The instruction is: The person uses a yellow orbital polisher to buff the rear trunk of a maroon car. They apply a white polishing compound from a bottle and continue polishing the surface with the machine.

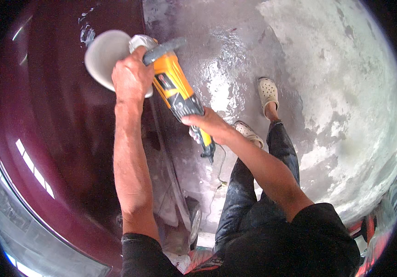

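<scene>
Both my hands are on a yellow and black polisher (pixel 176 79) at the edge of a glossy maroon car panel (pixel 60 120). Near its head, my left hand (pixel 133 76) is closed round the front, by the dark loop handle (pixel 166 50). My right hand (pixel 210 125) wraps the rear grip, thumb on top of the body. The round white pad (pixel 104 57) is tilted against the paint and looks blurred; its underside is hidden. Just beyond the pad, whitish compound smears (pixel 87 35) mark the panel.
A power cord (pixel 220 171) hangs from the polisher down to the floor. To the right lies a wet, patchy grey concrete floor (pixel 337 92), where my feet stand in beige clogs (pixel 267 92). A car wheel (pixel 195 224) shows below the panel's edge. The windscreen (pixel 27 226) curves at lower left.
</scene>
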Demonstrator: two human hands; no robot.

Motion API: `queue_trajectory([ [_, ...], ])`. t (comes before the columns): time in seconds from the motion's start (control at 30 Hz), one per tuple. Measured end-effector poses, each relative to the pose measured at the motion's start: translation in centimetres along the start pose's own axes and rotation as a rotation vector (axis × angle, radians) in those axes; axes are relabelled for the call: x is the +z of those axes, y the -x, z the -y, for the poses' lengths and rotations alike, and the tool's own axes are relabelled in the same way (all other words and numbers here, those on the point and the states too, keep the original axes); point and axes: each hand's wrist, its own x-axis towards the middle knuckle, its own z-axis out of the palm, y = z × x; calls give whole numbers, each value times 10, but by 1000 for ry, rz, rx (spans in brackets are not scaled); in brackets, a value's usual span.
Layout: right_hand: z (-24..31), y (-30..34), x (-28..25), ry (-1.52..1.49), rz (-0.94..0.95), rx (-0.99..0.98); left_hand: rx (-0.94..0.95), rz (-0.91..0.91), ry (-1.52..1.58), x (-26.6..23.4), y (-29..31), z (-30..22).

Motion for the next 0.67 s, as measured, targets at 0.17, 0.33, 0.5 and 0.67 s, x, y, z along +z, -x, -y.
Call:
queue_trajectory([
  [0.17, -24, 13, 0, -20, 93, -57, 42, -47, 10, -11, 32, -3],
  [0.33, -132, 70, 1, -54, 100, 29, -87, 197, 72, -8, 150, -12],
  [0.5, -195, 145, 9, -11, 125, 330, -147, 363, 82, -13, 237, -27],
  [0.67, -201, 150, 11, -44, 151, 288, -233, 454, 38, -16, 244, -24],
])
